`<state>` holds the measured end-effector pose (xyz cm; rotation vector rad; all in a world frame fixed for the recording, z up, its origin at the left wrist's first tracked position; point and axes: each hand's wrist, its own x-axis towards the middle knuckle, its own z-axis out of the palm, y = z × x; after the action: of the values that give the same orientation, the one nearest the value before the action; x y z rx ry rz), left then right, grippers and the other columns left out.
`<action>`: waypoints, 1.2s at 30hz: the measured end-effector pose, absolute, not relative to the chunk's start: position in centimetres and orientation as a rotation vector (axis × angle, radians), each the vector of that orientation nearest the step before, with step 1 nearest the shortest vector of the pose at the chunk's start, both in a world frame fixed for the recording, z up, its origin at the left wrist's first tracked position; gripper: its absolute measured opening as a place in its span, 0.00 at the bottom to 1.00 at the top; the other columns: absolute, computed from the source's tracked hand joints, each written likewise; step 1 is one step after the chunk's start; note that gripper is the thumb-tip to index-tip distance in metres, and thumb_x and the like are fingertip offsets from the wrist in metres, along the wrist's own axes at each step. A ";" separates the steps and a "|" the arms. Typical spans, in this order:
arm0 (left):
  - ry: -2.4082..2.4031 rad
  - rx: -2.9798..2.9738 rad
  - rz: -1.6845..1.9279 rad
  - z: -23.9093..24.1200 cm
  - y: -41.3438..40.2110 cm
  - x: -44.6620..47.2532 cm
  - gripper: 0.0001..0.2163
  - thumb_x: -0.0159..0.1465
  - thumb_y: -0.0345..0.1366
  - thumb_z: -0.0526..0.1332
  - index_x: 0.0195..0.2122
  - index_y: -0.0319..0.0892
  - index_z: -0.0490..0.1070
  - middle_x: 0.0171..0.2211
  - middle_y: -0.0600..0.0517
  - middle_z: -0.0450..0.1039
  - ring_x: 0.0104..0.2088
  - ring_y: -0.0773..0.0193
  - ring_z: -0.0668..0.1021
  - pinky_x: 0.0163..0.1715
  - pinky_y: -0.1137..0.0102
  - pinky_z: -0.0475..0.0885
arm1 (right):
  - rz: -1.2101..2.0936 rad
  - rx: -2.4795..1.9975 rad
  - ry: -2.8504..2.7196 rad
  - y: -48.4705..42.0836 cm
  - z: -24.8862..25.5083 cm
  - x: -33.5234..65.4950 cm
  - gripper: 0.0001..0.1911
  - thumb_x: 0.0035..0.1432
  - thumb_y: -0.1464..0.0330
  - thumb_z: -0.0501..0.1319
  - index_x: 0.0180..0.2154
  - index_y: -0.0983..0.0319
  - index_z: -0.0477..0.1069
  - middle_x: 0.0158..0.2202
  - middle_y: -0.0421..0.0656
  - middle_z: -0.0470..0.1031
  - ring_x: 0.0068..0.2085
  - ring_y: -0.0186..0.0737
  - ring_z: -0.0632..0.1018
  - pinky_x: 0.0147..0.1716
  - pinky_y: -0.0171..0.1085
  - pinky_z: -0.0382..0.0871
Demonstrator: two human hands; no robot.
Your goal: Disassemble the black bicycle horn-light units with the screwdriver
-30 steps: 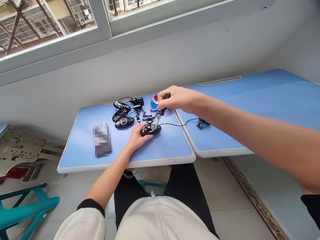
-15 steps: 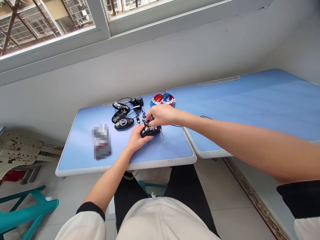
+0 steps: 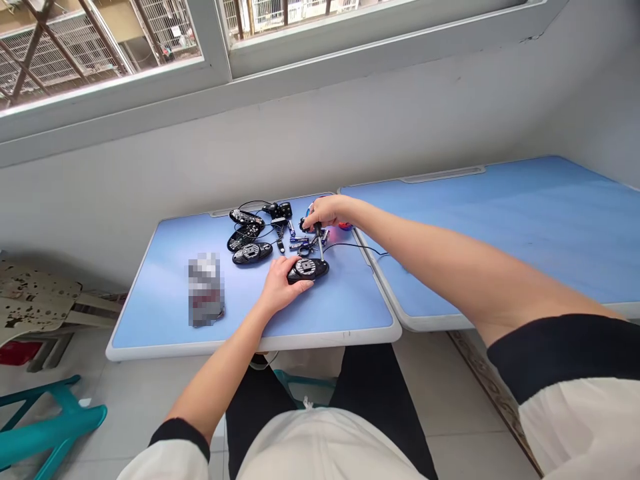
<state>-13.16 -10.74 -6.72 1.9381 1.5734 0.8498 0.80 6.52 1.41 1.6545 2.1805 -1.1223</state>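
My left hand (image 3: pixel 283 283) is closed round the left end of a black oval casing (image 3: pixel 306 269) with a silver-patterned centre, which lies on the blue table. In my right hand (image 3: pixel 327 212) is a screwdriver (image 3: pixel 319 241), its shaft pointing down. The tip meets or sits just above the casing's right end; contact cannot be made out. Blue batteries (image 3: pixel 300 240) and a small black ring (image 3: pixel 304 251) lie just behind the casing. Partly hidden by my right hand is a red and blue shiny object (image 3: pixel 345 226).
Similar black oval casings (image 3: pixel 253 253) with thin cables lie to the left, beside a small black box (image 3: pixel 285 210). A blurred-out packet (image 3: pixel 205 293) is at the front left. A second blue table (image 3: pixel 475 247) adjoins on the right, and a black cable (image 3: pixel 357 246) reaches its edge.
My right hand has lifted off the casing, and the screwdriver now stands nearly upright at its right end. More of the casing and the batteries shows. My left hand keeps its hold.
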 end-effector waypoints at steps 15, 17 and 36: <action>1.596 1.930 0.880 -6.9 -10.7 -13.0 0.22 0.52 0.40 0.68 0.48 0.41 0.72 0.37 0.48 0.68 0.42 0.55 0.70 0.45 0.62 0.67 | -1.425 1.799 2.217 5.9 2.9 2.5 0.16 0.51 0.63 0.67 0.20 0.62 0.64 0.12 0.30 0.47 0.16 0.24 0.48 0.16 0.31 0.40; 1.601 1.887 0.899 -6.7 -10.6 -13.0 0.21 0.52 0.40 0.68 0.47 0.42 0.73 0.35 0.49 0.68 0.41 0.55 0.70 0.44 0.63 0.67 | -1.802 1.750 2.263 4.0 4.1 4.8 0.15 0.52 0.63 0.66 0.22 0.62 0.65 0.12 0.30 0.48 0.15 0.23 0.48 0.15 0.31 0.40; 1.293 1.378 0.962 -1.5 -12.1 -11.4 0.25 0.47 0.41 0.71 0.46 0.38 0.74 0.40 0.47 0.76 0.41 0.58 0.75 0.43 0.66 0.68 | -3.241 1.486 1.747 -10.8 -4.8 5.3 0.33 0.37 0.56 0.73 0.43 0.59 0.64 0.20 0.29 0.64 0.12 0.25 0.63 0.08 0.27 0.55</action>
<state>-11.39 -12.08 -1.45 1.3782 1.2931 0.9619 5.29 -10.82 -4.81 1.4860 1.7466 -3.2408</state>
